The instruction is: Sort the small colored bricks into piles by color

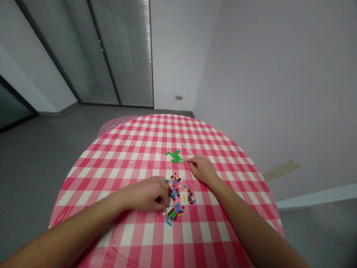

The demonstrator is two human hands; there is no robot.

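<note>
Bricks (pixel 189 196) lie in two groups on a pink gingham tablecloth (pixel 117 167) in the head view: a green cluster (pixel 175 156) farther out, and a mixed heap (pixel 174 197) of blue, brown, yellow and green pieces nearer the person. With the green pieces gathered on their own, the split looks deliberate rather than a chance spill. The left hand (pixel 147 193) lies over the near side of the heap, its fingers curled down into the edge in a narrow, closed shape. A dark brick (pixel 158 199) shows by the fingers, but whether it is held cannot be told. The right hand (pixel 202 170) rests on the cloth just beside the green cluster, with forefinger and thumb drawn close and reaching toward the cluster's edge; any piece pinched there is too small to make out. Each hand is placed by its own group. A few pale bits (pixel 157 153) lie left of the green cluster. Beyond the cloth, grey floor (pixel 41 156) runs to a glazed partition with blinds (pixel 125 56).
</note>
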